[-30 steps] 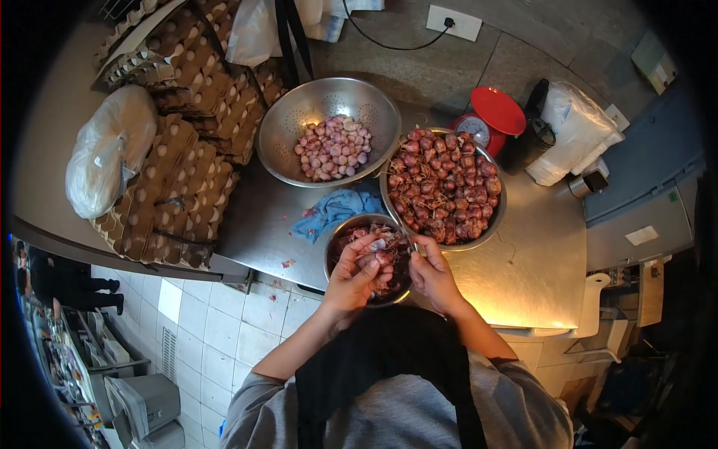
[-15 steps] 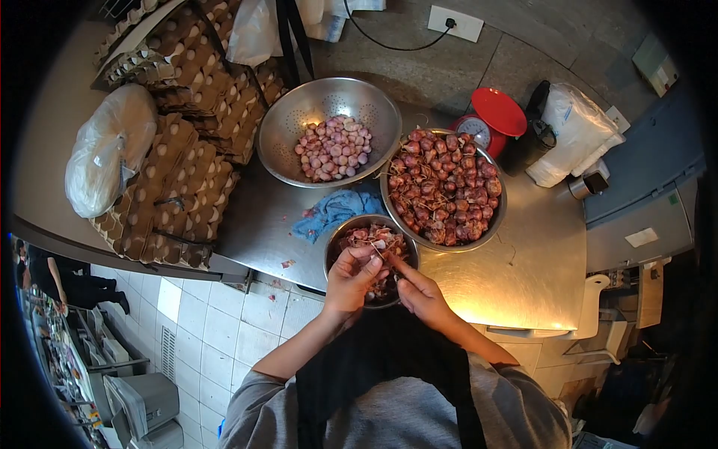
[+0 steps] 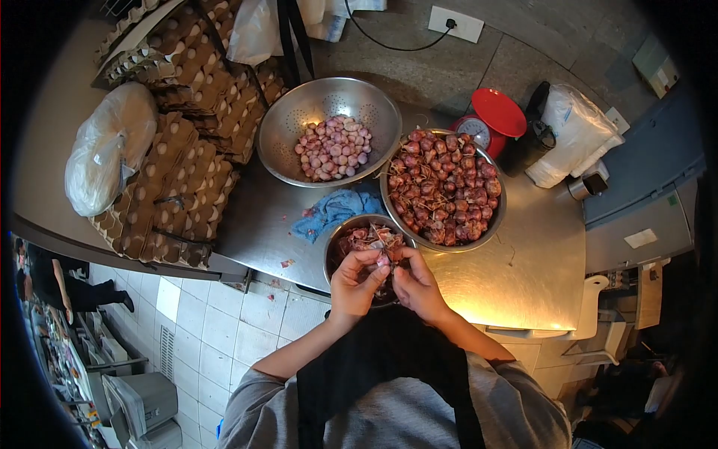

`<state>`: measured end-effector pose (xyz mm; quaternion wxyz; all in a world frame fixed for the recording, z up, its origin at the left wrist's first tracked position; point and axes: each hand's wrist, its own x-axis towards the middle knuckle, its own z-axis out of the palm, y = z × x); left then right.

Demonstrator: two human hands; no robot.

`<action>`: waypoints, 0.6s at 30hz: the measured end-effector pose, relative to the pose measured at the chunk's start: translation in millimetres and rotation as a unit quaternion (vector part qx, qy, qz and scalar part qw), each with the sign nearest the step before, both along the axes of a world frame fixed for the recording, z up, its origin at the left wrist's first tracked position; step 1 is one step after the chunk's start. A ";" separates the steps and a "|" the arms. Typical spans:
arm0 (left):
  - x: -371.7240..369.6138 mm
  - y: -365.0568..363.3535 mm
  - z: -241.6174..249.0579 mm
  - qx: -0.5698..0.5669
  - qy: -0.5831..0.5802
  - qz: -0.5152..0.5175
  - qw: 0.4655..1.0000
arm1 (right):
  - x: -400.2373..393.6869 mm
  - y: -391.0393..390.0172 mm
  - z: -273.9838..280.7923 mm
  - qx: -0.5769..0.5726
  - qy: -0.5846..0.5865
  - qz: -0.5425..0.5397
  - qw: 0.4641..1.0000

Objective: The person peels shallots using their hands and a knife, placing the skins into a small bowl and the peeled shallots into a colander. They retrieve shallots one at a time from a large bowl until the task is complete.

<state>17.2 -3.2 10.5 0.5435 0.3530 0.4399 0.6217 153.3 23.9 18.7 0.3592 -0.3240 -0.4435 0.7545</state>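
Over a small metal bowl (image 3: 329, 263) of papery peelings (image 3: 361, 236), my two hands work close together. Between the thumb and fingers of my left hand (image 3: 354, 288) is a small pinkish shallot (image 3: 384, 260). My right hand (image 3: 419, 286) is closed in a pinch against the shallot; a thin dark sliver shows near its fingertips, too small to name. To the upper right, a wide bowl (image 3: 502, 213) is heaped with unpeeled shallots (image 3: 445, 187). Behind the peelings, a steel colander (image 3: 284, 123) contains peeled shallots (image 3: 334, 148).
A blue cloth (image 3: 338, 212) lies on the steel table (image 3: 542, 277) beside the peelings bowl. Stacked egg trays (image 3: 168, 187) and a plastic bag (image 3: 112, 150) occupy the left. A red scale (image 3: 497, 112) stands at the back right. Another person (image 3: 71, 284) is at far left.
My hands have drawn slightly lower and toward me, with the fingertips now closer together around the shallot. The person at far left has shifted a little. The bowls have not moved.
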 end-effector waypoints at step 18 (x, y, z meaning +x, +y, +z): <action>-12.7 6.1 -6.8 0.010 0.031 -0.031 0.999 | 10.9 5.7 9.6 -0.089 0.046 0.015 0.995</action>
